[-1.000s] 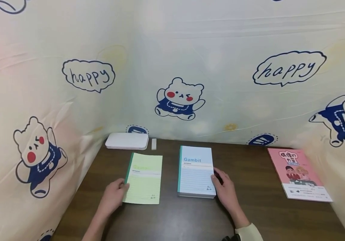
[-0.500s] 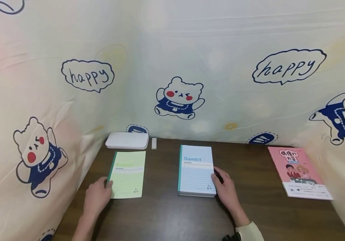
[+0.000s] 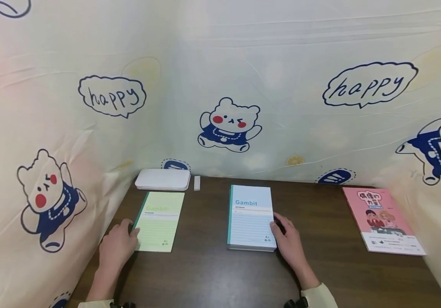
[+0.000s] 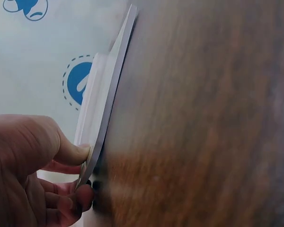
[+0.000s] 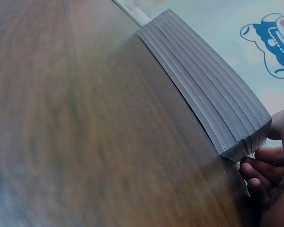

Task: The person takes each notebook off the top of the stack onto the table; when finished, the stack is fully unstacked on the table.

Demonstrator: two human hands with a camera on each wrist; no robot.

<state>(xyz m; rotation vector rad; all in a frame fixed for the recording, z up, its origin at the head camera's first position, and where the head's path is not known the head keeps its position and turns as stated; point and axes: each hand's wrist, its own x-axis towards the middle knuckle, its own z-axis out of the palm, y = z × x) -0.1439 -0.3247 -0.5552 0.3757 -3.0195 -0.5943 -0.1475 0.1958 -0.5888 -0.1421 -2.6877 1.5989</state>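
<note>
My left hand (image 3: pixel 118 244) pinches the lower left edge of a pale green notebook (image 3: pixel 159 222) with a dark green spine. In the left wrist view the thumb (image 4: pixel 75 153) lies on the cover and fingertips are tucked beneath; the notebook's edge (image 4: pixel 114 90) slants just off the tabletop near the hand. At the middle, a stack of notebooks (image 3: pixel 251 218) with a light blue "Gambit" cover on top lies on the table. Its right edge is held by my right hand (image 3: pixel 288 241), thumb on the cover. The right wrist view shows the stack's page edges (image 5: pixel 203 80) and curled fingers at one corner.
Behind the green notebook lie a white case (image 3: pixel 162 179) and a small white bar (image 3: pixel 197 183). A pink book (image 3: pixel 383 222) rests at the right of the brown table (image 3: pixel 212 278). Printed cloth (image 3: pixel 289 132) walls the back and both sides.
The left hand has slid the green notebook leftward and slightly away, to below the white case, and its tilt has changed a little. The right hand and the blue stack have stayed put.
</note>
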